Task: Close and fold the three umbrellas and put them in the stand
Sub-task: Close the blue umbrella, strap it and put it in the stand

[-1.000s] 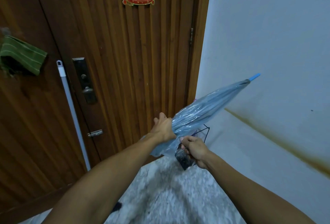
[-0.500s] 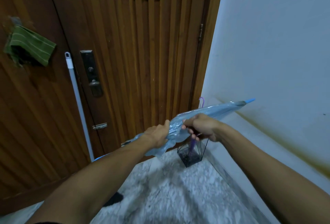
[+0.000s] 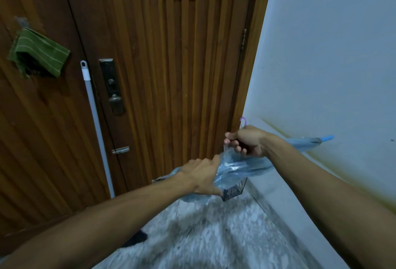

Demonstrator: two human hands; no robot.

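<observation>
A closed light-blue translucent umbrella (image 3: 240, 166) lies nearly level in front of me, its blue tip (image 3: 327, 138) pointing right toward the wall. My left hand (image 3: 200, 175) grips its gathered canopy near the handle end. My right hand (image 3: 246, 140) is closed on a flap or strap of the canopy above the shaft. Below my hands, in the corner, stands a black wire umbrella stand (image 3: 233, 191). A purple hooked handle (image 3: 243, 121) of another umbrella sticks up behind my right hand. The blue umbrella's handle is hidden.
A brown slatted wooden door (image 3: 171, 75) with a lock plate (image 3: 112, 86) faces me. A white pole (image 3: 96, 127) leans against the door at the left, beside a hanging green cloth (image 3: 38, 54). A white wall (image 3: 332, 54) runs along the right. The floor (image 3: 214, 236) is speckled grey.
The umbrella's tip has dropped from slanting upward to nearly level. My right hand has moved from under the canopy to above it and now pulls a bit of the canopy upward.
</observation>
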